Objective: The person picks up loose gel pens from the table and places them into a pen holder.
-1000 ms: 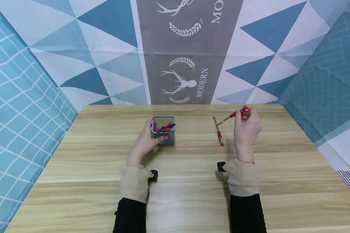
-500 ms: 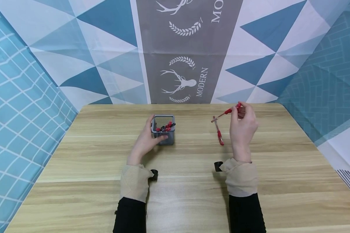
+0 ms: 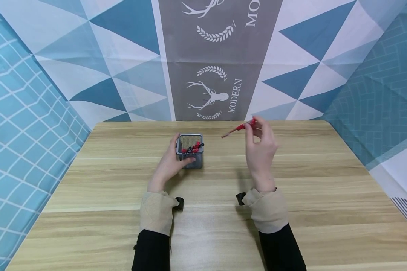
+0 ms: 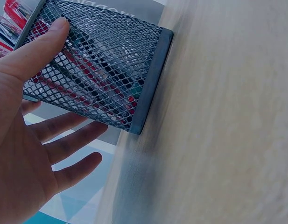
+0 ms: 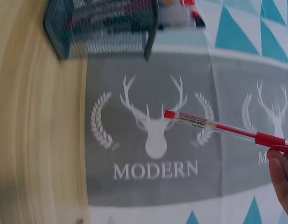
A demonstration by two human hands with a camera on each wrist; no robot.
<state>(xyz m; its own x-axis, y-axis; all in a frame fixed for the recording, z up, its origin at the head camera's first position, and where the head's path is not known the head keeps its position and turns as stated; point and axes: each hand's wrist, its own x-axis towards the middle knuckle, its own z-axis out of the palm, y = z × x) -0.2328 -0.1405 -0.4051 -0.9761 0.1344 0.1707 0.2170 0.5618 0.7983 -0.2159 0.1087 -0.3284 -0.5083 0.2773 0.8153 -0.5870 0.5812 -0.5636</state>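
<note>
A dark metal mesh pen holder (image 3: 197, 162) stands on the table, with several red and black pens (image 3: 193, 149) in it. My left hand (image 3: 169, 165) holds it from the left, the thumb across its near side and a finger at the far left corner. In the left wrist view, the thumb lies on the mesh (image 4: 111, 60) and the lower fingers extend beneath. My right hand (image 3: 262, 152) pinches a red gel pen (image 3: 236, 129) by its capped end, above the table and right of the holder. In the right wrist view, the pen's red tip (image 5: 170, 114) points toward the left.
The wooden table (image 3: 217, 233) ends at a patterned backdrop (image 3: 210, 90) with a deer motif. A small blurred reddish bit (image 5: 80, 220) shows at the bottom of the right wrist view.
My right hand has moved left toward the holder, carrying the red gel pen off the table. The second red pen, earlier lying on the table, is now hidden behind that hand. My left hand stays put.
</note>
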